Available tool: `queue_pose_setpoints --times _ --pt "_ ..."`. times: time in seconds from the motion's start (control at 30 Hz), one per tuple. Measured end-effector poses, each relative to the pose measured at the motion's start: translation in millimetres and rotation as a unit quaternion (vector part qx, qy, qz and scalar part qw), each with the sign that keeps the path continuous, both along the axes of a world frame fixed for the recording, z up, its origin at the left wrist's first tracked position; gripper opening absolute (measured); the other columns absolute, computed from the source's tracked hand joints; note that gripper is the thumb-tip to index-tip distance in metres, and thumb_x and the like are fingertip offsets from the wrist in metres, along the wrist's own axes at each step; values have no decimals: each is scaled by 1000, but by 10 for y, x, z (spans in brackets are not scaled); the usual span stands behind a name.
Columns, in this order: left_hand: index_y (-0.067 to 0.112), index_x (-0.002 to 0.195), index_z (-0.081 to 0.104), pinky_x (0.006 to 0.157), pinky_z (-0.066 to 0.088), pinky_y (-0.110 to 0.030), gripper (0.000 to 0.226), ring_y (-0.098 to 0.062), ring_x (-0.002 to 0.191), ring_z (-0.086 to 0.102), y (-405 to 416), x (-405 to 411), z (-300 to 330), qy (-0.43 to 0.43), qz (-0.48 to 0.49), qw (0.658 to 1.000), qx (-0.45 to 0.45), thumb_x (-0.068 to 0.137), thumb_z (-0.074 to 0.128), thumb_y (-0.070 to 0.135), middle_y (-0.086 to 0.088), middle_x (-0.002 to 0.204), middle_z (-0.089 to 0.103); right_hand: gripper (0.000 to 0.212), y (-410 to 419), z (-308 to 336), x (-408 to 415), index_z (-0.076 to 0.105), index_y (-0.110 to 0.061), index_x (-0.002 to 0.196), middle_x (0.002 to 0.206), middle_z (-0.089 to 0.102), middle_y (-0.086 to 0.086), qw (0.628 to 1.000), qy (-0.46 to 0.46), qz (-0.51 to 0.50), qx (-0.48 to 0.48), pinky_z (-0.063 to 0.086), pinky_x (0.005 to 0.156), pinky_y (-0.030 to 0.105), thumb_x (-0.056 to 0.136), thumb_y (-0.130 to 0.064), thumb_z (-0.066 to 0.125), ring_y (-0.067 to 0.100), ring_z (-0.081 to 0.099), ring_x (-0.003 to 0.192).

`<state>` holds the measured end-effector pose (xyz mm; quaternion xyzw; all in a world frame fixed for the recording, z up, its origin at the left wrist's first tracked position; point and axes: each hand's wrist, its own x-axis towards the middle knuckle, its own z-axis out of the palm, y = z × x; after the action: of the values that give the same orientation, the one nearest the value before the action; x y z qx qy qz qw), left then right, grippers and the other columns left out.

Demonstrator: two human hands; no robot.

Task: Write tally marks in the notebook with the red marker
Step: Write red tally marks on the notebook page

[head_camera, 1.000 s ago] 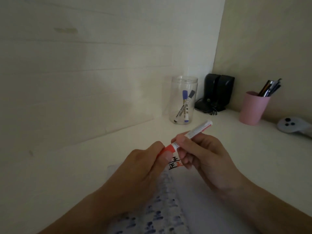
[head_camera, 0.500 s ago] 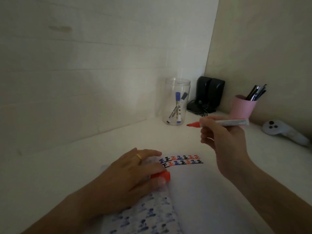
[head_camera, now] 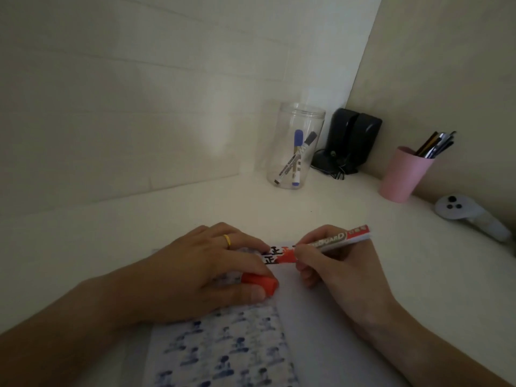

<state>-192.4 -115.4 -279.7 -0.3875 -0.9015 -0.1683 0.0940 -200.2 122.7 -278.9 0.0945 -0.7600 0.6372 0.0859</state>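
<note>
An open notebook [head_camera: 312, 325] lies on the white desk in front of me, its left page showing faint blue marks and its right page blank below rows of black, red and blue tally marks [head_camera: 275, 255] at the top. My right hand [head_camera: 335, 272] grips the red marker [head_camera: 337, 239], uncapped, with its tip down at the tally rows. My left hand [head_camera: 201, 272] rests flat on the left page and pinches the marker's red cap [head_camera: 259, 283] between thumb and fingers. A gold ring sits on one left finger.
A clear jar [head_camera: 296, 146] with a blue and a black marker stands at the back corner. Beside it are black speakers [head_camera: 349, 141], a pink cup [head_camera: 402, 174] of pens, and a white controller [head_camera: 472, 216] at the right edge.
I pulled the cap off the marker. My left hand went down onto the page with the cap. My right hand swung the marker round and lowered its tip to the tally rows.
</note>
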Motion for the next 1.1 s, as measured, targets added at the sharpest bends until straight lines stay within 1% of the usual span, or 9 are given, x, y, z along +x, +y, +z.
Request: queue_pose_setpoints --times 0.13,0.27,0.43,0.57,0.7,0.9,0.97,1.03,1.1 --pt "54 122 61 104 43 -39 32 5 133 41 15 -24 -12 -6 -7 1000 16 96 49 67 31 144 49 9 15 -22 -2 73 -1 71 59 70 20 1000 7 23 19 54 51 34 77 5 72 24 62 50" --pt "53 122 62 103 43 -39 31 3 132 43 12 -35 -30 -7 -4 1000 16 96 51 66 31 144 49 7 29 -27 -1 75 -4 72 59 72 14 998 19 27 53 54 54 32 78 0 75 21 65 52" --pt "56 122 61 105 41 -39 30 4 134 40 15 -35 -32 -13 -5 1000 8 96 48 66 33 145 46 6 26 -30 -5 75 -11 70 57 72 12 997 6 -14 74 58 58 45 68 -16 76 22 66 51" --pt "56 123 60 106 41 -38 31 4 135 39 17 -19 -14 -14 -6 1000 9 96 48 66 33 145 46 3 29 -22 5 75 -11 71 57 72 11 998 -1 -4 68 58 58 43 72 -9 77 22 66 51" --pt "55 123 60 107 40 -37 31 6 136 38 20 -11 -1 -14 -4 1000 4 97 48 65 33 145 46 9 29 -23 13 75 -15 70 56 73 8 997 -5 -10 82 58 58 43 64 -22 76 19 67 52" --pt "57 122 58 105 41 -40 29 2 136 40 22 -7 5 -19 -1 1000 3 97 48 66 33 145 46 12 30 -33 6 75 -19 71 58 74 5 996 -2 -19 91 61 62 45 62 -27 74 18 69 54" --pt "56 122 59 105 42 -40 29 2 136 41 20 -2 11 -22 -1 1000 6 97 48 65 33 145 46 9 36 -30 3 75 -17 70 58 74 6 996 -1 -18 85 61 61 42 65 -24 76 17 69 53" --pt "56 123 59 106 41 -40 31 4 136 39 20 2 20 -26 -1 1000 0 97 47 66 33 146 45 3 41 -19 6 75 -13 70 58 74 8 998 0 -7 70 59 60 41 72 -12 77 18 68 53" --pt "56 124 59 107 40 -39 32 5 137 38 19 9 22 -28 0 1000 0 96 47 66 33 146 45 6 38 -13 17 75 -12 71 59 74 10 997 2 3 71 59 59 41 74 -7 76 19 67 53"
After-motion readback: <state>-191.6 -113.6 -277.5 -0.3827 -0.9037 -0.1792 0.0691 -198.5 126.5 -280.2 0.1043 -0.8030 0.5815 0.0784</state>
